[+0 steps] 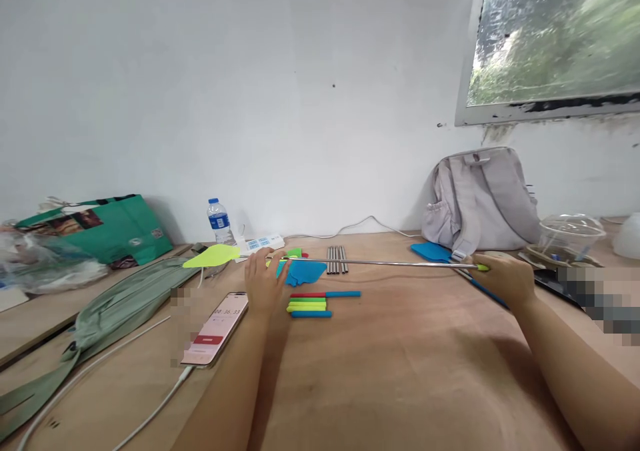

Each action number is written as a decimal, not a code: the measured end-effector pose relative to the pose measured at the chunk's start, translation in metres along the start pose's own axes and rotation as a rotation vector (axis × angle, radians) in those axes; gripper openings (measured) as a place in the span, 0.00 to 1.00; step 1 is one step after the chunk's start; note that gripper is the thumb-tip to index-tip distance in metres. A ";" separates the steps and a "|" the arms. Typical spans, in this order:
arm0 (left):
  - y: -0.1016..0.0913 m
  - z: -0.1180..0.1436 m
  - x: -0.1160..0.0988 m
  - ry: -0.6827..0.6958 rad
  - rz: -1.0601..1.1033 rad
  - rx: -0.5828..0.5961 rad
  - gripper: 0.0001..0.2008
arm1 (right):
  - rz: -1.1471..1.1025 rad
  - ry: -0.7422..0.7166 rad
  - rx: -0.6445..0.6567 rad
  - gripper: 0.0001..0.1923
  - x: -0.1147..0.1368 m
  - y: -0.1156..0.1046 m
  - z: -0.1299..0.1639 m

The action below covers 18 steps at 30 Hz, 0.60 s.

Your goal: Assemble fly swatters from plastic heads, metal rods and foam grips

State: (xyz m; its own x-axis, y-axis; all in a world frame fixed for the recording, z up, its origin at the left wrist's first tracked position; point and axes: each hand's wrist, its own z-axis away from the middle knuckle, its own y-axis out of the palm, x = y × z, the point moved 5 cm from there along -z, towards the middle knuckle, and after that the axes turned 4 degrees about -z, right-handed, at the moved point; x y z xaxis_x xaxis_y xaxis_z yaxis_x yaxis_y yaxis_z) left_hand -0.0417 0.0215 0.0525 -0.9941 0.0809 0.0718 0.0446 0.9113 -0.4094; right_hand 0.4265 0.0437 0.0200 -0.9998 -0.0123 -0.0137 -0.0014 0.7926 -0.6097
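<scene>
Phone (216, 327) lies left of handles (313, 303); backpack (480, 201) behind.

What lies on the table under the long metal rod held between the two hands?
Under the metal rod lie a bundle of short metal rods and a blue head piece. The left hand covers what lies beneath it.

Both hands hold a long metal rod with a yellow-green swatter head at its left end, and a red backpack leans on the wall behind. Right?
Not quite. In the head view the backpack is pale grey, not red. The rest stands: left hand and right hand hold the metal rod, with the yellow-green swatter head at its left end.
</scene>
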 end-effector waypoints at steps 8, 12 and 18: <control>0.005 0.007 0.023 -0.455 0.158 -0.007 0.15 | 0.126 0.117 0.017 0.14 -0.008 0.004 0.003; 0.021 0.014 0.045 -0.815 0.721 -0.048 0.16 | 0.125 0.138 0.000 0.16 -0.009 -0.002 0.002; 0.033 0.014 0.057 -1.160 1.515 -0.260 0.10 | 0.060 0.063 -0.045 0.17 -0.012 -0.009 0.001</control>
State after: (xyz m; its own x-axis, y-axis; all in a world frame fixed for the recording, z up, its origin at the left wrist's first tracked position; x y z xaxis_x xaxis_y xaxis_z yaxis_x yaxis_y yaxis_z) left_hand -0.0985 0.0505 0.0302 0.3171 0.5756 -0.7537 0.7063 0.3870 0.5928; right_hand 0.4385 0.0362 0.0243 -0.9973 0.0735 0.0019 0.0591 0.8171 -0.5735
